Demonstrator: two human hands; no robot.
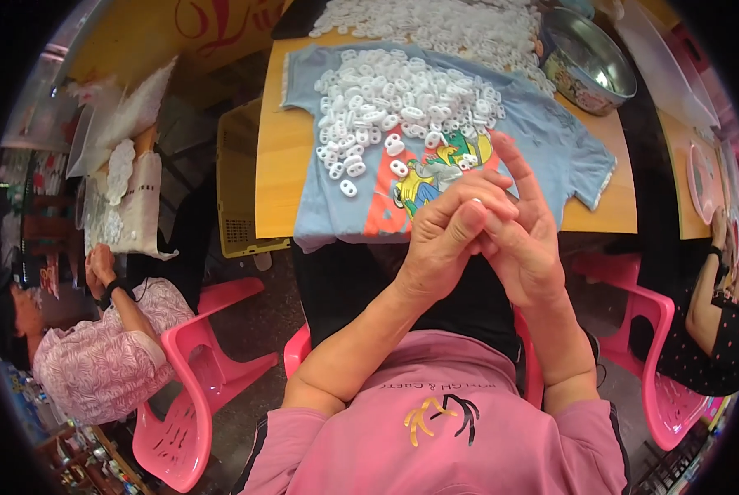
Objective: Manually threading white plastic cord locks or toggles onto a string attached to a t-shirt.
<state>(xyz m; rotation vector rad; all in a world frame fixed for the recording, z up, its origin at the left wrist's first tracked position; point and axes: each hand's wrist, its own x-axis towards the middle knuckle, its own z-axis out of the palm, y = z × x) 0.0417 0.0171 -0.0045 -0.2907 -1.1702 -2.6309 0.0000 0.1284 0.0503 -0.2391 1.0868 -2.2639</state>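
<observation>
My left hand (445, 239) and my right hand (532, 243) meet in front of me, over the near edge of the table. The left fingers and thumb are closed against the right ones. On the right hand, thumb and some fingers press inward while others stretch up and away. A tiny white spot shows at the left thumb tip; whatever lies between the hands is hidden. Just beyond them is a heap of small white oval plastic pieces with two holes each (386, 95). These lie on a blue T-shirt (324, 198) with a colourful cartoon print, spread across the wooden table (278, 165).
More white pieces (435, 18) are piled at the back, beside a round metal tin (596, 70). A yellow crate (241, 181) stands left of the table. People sit on either side, near pink plastic chairs (189, 396); the left person's hands (99, 268) rest by a side table.
</observation>
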